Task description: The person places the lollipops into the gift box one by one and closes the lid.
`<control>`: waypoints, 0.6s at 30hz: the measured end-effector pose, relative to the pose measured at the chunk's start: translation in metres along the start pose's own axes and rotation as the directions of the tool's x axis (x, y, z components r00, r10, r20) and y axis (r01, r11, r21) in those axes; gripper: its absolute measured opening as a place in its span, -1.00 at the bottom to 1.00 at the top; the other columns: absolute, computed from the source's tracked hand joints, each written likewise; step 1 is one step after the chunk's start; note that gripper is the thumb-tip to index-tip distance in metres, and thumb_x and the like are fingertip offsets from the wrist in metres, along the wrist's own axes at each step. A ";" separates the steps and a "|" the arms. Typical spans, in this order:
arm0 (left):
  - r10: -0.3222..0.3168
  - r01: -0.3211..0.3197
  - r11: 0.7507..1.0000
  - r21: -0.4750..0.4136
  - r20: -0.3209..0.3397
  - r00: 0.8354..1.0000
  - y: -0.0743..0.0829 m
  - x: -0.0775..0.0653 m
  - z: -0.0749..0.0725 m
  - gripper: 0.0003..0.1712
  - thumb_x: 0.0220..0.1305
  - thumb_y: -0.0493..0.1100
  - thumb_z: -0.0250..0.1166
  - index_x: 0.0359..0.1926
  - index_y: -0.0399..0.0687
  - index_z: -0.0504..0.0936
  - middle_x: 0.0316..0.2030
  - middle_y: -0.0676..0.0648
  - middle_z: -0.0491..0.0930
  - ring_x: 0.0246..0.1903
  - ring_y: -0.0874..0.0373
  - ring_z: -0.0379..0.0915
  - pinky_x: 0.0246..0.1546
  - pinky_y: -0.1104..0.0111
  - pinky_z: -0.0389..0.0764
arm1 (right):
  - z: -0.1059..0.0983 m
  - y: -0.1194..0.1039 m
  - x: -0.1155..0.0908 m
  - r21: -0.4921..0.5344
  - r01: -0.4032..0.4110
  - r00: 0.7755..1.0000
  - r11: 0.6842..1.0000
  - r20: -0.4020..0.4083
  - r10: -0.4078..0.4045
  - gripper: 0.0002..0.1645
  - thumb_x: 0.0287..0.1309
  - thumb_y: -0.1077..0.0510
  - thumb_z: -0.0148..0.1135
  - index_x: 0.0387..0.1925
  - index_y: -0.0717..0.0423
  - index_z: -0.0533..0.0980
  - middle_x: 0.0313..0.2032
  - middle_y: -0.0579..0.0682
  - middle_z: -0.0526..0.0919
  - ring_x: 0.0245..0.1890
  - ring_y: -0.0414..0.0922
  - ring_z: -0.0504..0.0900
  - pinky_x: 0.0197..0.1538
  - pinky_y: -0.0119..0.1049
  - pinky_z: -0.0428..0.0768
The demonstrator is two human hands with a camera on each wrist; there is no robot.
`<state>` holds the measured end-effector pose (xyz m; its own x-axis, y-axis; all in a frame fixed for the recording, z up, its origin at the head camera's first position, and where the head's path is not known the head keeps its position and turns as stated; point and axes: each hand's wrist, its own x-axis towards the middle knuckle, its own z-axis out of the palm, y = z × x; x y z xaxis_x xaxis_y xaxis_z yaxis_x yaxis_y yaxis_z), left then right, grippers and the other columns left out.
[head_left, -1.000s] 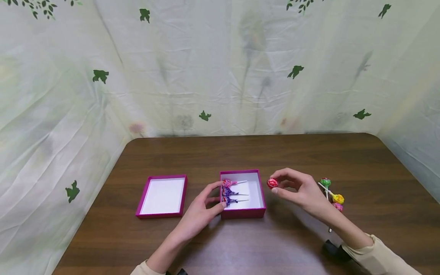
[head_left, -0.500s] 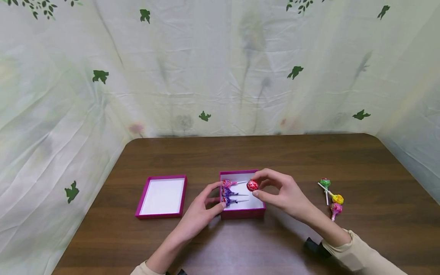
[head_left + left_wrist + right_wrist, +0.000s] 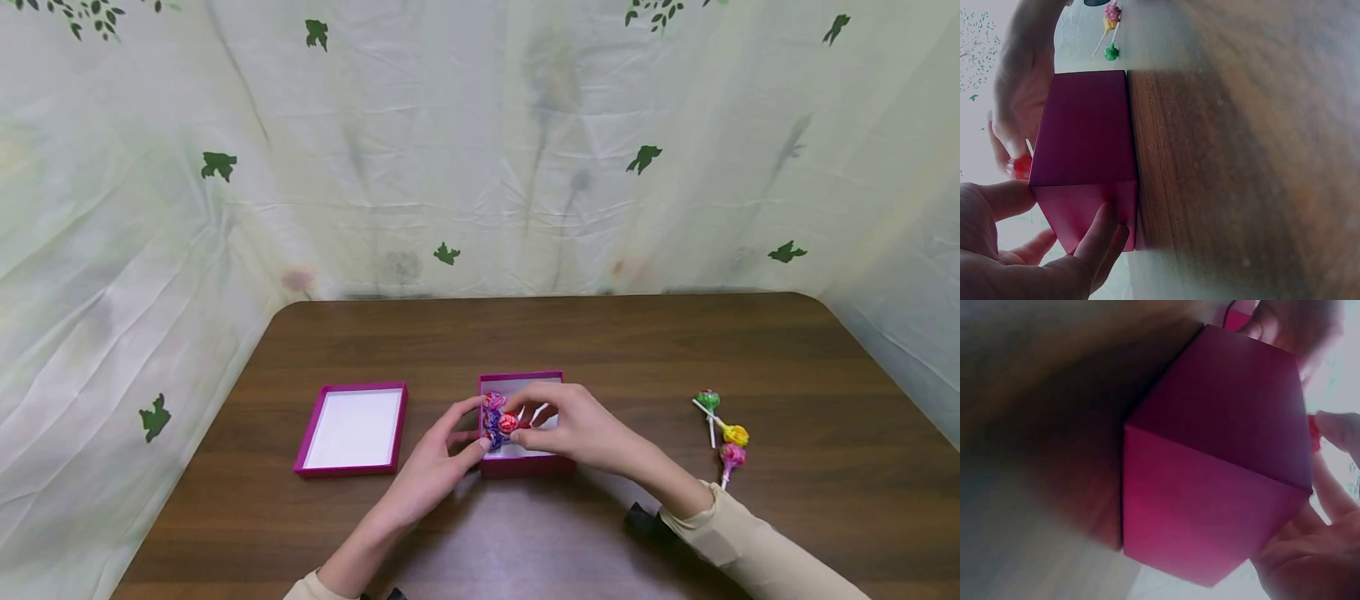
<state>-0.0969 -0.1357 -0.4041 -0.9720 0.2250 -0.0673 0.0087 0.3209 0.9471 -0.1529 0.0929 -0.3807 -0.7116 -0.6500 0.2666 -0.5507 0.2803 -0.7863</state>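
Note:
A magenta box [image 3: 528, 468] with a white inside stands at the table's middle. My left hand [image 3: 438, 462] holds its left side; the left wrist view has the thumb at the rim and fingertips on the wall [image 3: 1082, 209]. My right hand [image 3: 581, 425] pinches a red-wrapped lollipop [image 3: 508, 423] over the box's left part; its stick is mostly hidden by the fingers. Along the left inner wall lie a pink lollipop [image 3: 494, 401] and purple ones [image 3: 492, 440], partly covered by the red one and the right hand.
Left of the box lies the matching lid [image 3: 354, 427], white inside up. On the right of the table are a green lollipop [image 3: 708, 399], a yellow one [image 3: 736, 435] and a pink one [image 3: 732, 455]. A patterned cloth [image 3: 480, 150] hangs behind the table [image 3: 420, 342].
My right hand has carried the red lollipop leftward from beside the box to above the lollipops inside. The left hand has stayed on the box.

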 end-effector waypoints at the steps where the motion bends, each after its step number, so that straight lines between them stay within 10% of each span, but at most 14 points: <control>1: 0.003 -0.003 1.000 -0.003 0.002 1.000 0.000 0.000 0.000 -0.39 0.36 -0.05 0.27 0.39 0.24 0.33 0.33 -0.05 0.34 0.20 -0.09 0.42 -0.01 0.01 0.51 | 0.001 0.000 0.002 -0.016 -0.003 1.000 1.000 0.022 0.003 -0.74 0.08 0.17 0.43 -0.17 -0.15 0.62 -0.29 -0.27 0.65 -0.29 -0.19 0.62 -0.15 -0.13 0.61; 18: -0.019 0.019 1.000 -0.015 0.013 1.000 0.003 -0.001 -0.001 -0.38 0.37 -0.02 0.26 0.40 0.26 0.31 0.33 -0.01 0.33 0.21 -0.04 0.40 -0.01 0.03 0.48 | -0.001 -0.001 0.030 -0.136 -0.044 0.937 0.990 0.339 0.088 -0.85 0.10 0.20 0.41 -0.27 -0.06 0.63 -0.43 -0.22 0.63 -0.37 -0.29 0.60 -0.24 -0.36 0.56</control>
<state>-0.0957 -0.1360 -0.4005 -0.9688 0.2311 -0.0894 -0.0134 0.3113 0.9502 -0.1738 0.0741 -0.3710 -0.5672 -0.8235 -0.0088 -0.5731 0.4024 -0.7139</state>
